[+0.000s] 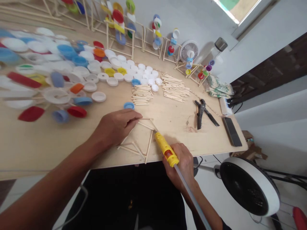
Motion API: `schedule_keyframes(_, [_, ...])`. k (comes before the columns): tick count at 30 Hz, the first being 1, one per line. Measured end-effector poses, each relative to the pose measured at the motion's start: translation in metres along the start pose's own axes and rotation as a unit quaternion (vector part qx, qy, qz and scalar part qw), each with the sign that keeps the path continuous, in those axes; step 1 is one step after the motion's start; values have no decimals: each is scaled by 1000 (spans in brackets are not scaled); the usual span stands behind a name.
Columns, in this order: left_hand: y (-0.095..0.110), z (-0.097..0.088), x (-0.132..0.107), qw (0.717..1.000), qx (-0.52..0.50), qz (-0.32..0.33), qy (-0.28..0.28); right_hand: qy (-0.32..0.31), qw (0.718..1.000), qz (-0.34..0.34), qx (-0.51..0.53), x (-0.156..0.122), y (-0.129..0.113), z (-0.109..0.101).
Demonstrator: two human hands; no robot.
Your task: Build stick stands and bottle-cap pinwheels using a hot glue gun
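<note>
My right hand (182, 161) is wrapped round a yellow glue gun (163, 144), a long translucent glue stick (189, 191) trailing from its back end. The nozzle meets a corner of a small frame of thin wooden sticks (149, 143) near the table's front edge. My left hand (117, 126) is closed in a pinch on one stick at the frame's far left side. Its fingertips partly hide that joint. Just beyond the left hand lies a blue bottle cap (129, 105). Further back are two piles of short wooden sticks (142, 95).
Many loose bottle caps (94, 67) cover the table's left, beside a wheel of caps on sticks (56, 95). Finished stick frames with caps (120, 32) line the wall. Black cutters (202, 111), a phone (232, 131) and a small white fan (189, 51) occupy the right.
</note>
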State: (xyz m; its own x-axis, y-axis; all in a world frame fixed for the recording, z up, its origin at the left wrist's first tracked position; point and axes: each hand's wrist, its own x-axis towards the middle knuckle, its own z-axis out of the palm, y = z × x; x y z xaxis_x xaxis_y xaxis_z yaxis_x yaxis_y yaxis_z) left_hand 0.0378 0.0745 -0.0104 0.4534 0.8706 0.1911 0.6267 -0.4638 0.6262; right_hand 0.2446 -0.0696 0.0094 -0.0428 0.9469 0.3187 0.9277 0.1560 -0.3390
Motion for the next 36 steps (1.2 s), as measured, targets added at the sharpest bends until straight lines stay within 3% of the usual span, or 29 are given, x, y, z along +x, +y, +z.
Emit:
schedule_keyframes(9, [-6, 4, 0, 1000, 9, 20, 16, -11, 999, 26, -16, -8, 2, -3])
schedule_keyframes(14, [-6, 4, 0, 999, 14, 23, 20, -26, 993, 89, 71, -8, -2, -9])
schedule_keyframes(21, [-6, 4, -1, 1000, 13, 14, 20, -39, 930, 232, 281, -9, -6, -18])
schedule_keyframes(26, [-5, 3, -1, 1000, 6, 1, 12, 12, 900, 225, 372, -9, -7, -30])
schedule_keyframes(30, [2, -6, -3, 999, -27, -14, 15, -25, 901, 176, 396, -6, -3, -37])
schedule_keyframes(33, [13, -15, -18, 997, -30, -16, 64, -86, 896, 187, 393, -5, 2, -34])
schedule_keyframes(36, [28, -17, -48, 982, 17, -26, 186, -128, 887, 214, 390, -2, 10, -30])
